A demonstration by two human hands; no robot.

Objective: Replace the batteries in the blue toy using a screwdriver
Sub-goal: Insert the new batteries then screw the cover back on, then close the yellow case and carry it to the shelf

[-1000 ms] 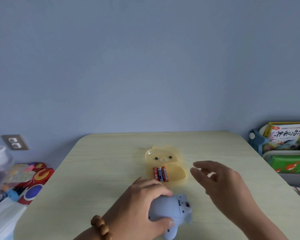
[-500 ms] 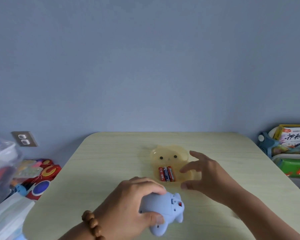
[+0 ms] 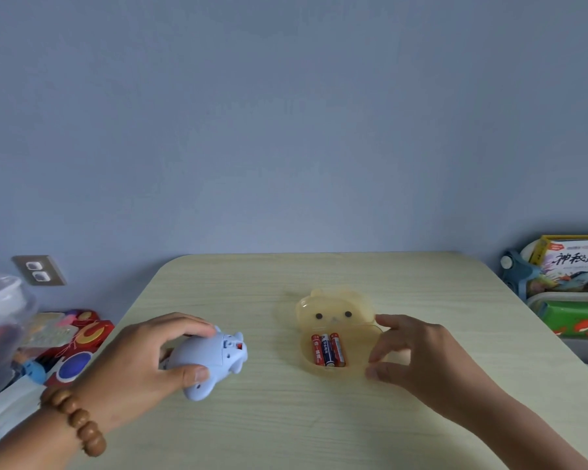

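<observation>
The left hand (image 3: 133,364) grips the blue toy (image 3: 211,357), now carried left on the table (image 3: 286,429), well apart from the yellow bear-shaped case (image 3: 333,307) it lay just beside moments earlier. The right hand (image 3: 418,361), half-curled, meets the case's right rim; whether it grips cannot be told. Bare tabletop separates toy and case.

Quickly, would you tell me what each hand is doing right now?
Left hand: grips the blue toy.
Right hand: fingers at the yellow case edge; grip cannot be told.
</observation>
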